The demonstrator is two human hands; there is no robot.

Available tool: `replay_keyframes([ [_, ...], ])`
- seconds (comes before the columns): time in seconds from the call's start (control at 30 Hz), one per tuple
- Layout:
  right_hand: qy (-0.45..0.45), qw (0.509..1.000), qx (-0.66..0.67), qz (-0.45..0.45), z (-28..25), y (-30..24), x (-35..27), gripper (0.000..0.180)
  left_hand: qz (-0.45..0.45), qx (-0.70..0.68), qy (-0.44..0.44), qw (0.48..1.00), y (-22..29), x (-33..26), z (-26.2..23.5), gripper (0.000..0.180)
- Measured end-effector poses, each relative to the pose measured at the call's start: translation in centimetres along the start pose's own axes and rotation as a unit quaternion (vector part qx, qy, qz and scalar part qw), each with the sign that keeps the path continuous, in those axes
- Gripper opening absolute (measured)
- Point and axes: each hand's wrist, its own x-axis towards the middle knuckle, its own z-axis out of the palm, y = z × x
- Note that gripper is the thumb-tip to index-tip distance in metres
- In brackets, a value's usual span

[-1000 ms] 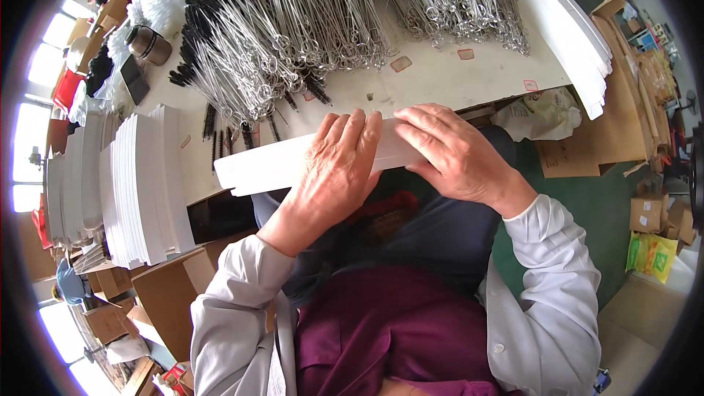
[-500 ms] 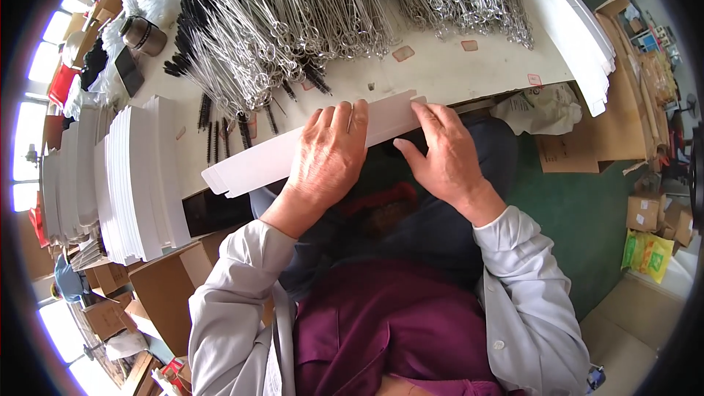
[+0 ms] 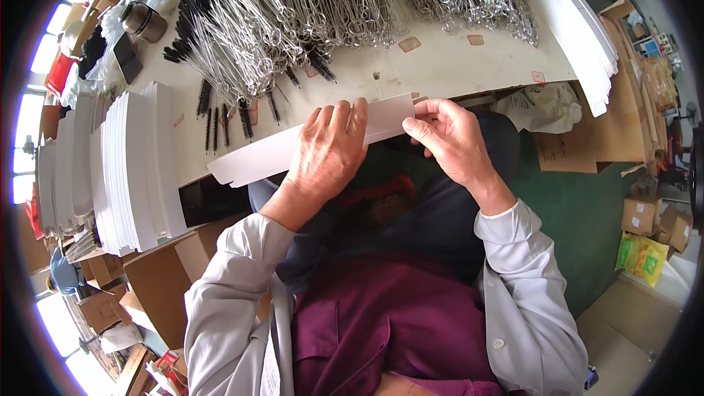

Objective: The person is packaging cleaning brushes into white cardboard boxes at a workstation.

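A long, narrow white cardboard box [image 3: 264,157] lies slantwise over the near edge of the table. My left hand [image 3: 328,145] holds it at the middle, fingers close together across the top; the thumb is out of sight. At its right end my right hand [image 3: 453,141] pinches the end flap between thumb and curled fingers, which partly hide the flap. Beyond the box, several black-bristled brushes [image 3: 225,126] lie on the tabletop. Behind them is a big heap of wire-handled brushes [image 3: 308,18] with ring ends towards me.
Stacks of white flat boxes [image 3: 128,169] stand at the left, and more white boxes [image 3: 579,37] lie at the table's right end. A metal flask [image 3: 144,22] and a dark phone [image 3: 127,57] are at the far left. An open brown carton [image 3: 568,152] sits at the right.
My right hand has turned, its fingers curling and its thumb closing onto the box's right end. The left hand stays on the box, whose left end has risen slightly in the view.
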Motion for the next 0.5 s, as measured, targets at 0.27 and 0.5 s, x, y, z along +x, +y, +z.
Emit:
replay_keyframes([
  [0.27, -0.088, 0.975, 0.127, 0.159, -1.3, -1.9, 0.1, 0.038, 0.005, -0.011, -0.005, 1.0, -0.2, -0.6, -0.5, 0.066],
  [0.5, -0.097, 0.953, 0.204, 0.202, -1.6, -0.9, 0.0, 0.035, -0.014, -0.038, -0.039, 0.998, -0.1, -0.7, -0.8, 0.072],
])
